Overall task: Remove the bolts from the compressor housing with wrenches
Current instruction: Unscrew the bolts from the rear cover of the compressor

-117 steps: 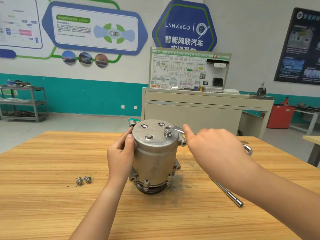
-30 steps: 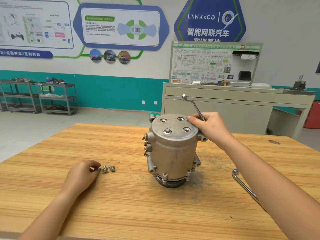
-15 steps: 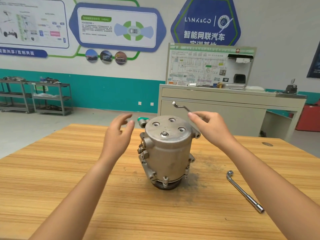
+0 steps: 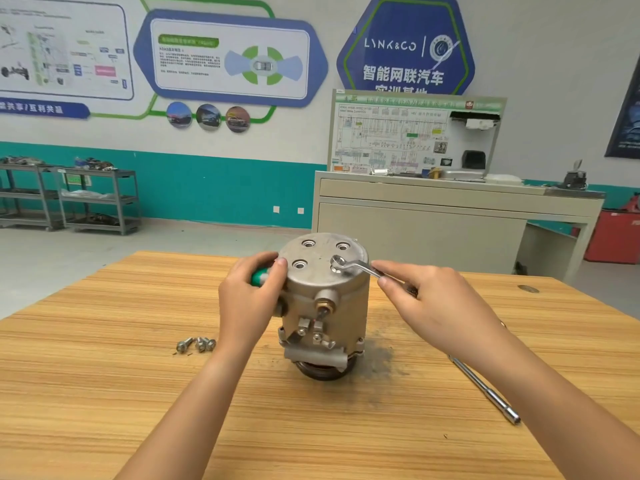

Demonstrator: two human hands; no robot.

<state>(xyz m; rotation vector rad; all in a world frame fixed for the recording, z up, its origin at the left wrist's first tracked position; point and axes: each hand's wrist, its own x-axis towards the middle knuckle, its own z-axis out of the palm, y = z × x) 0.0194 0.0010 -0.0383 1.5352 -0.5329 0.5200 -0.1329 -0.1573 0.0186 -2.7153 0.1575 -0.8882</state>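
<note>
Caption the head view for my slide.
Left hand steadies compressor housing; right hand holds ring wrench on its top; three bolts lie on the table.

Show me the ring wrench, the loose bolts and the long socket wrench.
ring wrench [image 4: 358, 266], head view, on its shank beside the ring end.
loose bolts [image 4: 201, 344], head view, on the middle bolt.
socket wrench [image 4: 485, 389], head view, midway along its shaft.

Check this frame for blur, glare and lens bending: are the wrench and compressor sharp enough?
Head view: wrench and compressor sharp, no motion blur; light soft and even, a small gleam on the wrench's ring; the wide lens tilts the dark poster at the right edge.
</note>
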